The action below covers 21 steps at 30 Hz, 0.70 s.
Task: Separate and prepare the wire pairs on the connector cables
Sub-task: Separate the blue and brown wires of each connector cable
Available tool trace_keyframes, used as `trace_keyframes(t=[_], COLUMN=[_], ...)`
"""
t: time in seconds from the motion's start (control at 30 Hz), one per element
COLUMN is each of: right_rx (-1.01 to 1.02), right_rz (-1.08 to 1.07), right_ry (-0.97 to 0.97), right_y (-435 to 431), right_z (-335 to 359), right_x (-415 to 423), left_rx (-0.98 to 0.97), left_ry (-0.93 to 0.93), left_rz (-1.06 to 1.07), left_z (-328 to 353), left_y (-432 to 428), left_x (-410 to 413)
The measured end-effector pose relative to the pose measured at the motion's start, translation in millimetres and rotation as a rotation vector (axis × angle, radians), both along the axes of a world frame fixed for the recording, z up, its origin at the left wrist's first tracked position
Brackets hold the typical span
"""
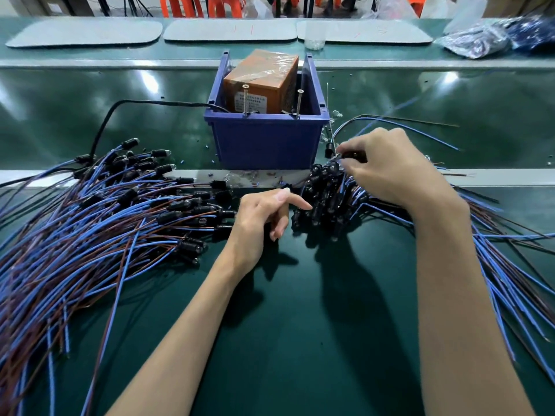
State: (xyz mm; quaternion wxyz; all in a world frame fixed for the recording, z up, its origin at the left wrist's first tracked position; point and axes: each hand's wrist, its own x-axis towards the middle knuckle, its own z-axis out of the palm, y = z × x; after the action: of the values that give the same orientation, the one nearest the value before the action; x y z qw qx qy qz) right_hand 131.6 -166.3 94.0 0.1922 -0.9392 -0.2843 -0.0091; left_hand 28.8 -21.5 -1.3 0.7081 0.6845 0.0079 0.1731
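From the head view we take the blue bin (264, 142) as our landmark. Just off its front right corner our right hand (390, 166) is curled, thumb and fingertips pinching one connector cable (350, 156) by its black barrel, and its blue and brown wires trail away to the right of the bin. In front of the bin our left hand (264, 217) hangs loose and holds nothing. Its forefinger stretches toward the right heap (327, 202) of cables, just in front of the bin's right corner; whether the tip touches a barrel we cannot tell. A larger left heap (120, 211) fans out in front and to the left of the bin.

We judge each cable very light and limp. The thin plastic-sheathed wires look smooth and rather slippery, and they bend and tangle with their neighbours, so a tug on a wire would likely drag others along. The short black barrel, stiff and round with a clear domed tip, is the sound place to hold. The paired wires just behind it should be parted gently, since that joint may be weak.

Inside the bin stands a tape-wrapped brown box (261, 82), with two screws (245, 99) upright at the bin's front rim. Everything rests on a glossy green mat (300, 310)
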Motion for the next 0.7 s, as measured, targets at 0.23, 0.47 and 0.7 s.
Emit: trace_keyframes(t=[0.23, 0.47, 0.7], right_rx=[0.200, -0.037, -0.234], right_rz=[-0.333, -0.204, 0.011], right_ry=[-0.338, 0.137, 0.249], right_y=[-6.9, 4.6, -6.2], right_z=[21.4, 14.5, 18.4], right_x=[-4.5, -7.6, -10.5], left_rx=[-0.004, 0.000, 0.008], left_ry=[0.001, 0.010, 0.010], left_rz=[0.002, -0.001, -0.007], left_z=[-0.2, 0.3, 1.8], left_y=[-0.7, -2.2, -2.8], left_x=[-0.3, -0.6, -0.6])
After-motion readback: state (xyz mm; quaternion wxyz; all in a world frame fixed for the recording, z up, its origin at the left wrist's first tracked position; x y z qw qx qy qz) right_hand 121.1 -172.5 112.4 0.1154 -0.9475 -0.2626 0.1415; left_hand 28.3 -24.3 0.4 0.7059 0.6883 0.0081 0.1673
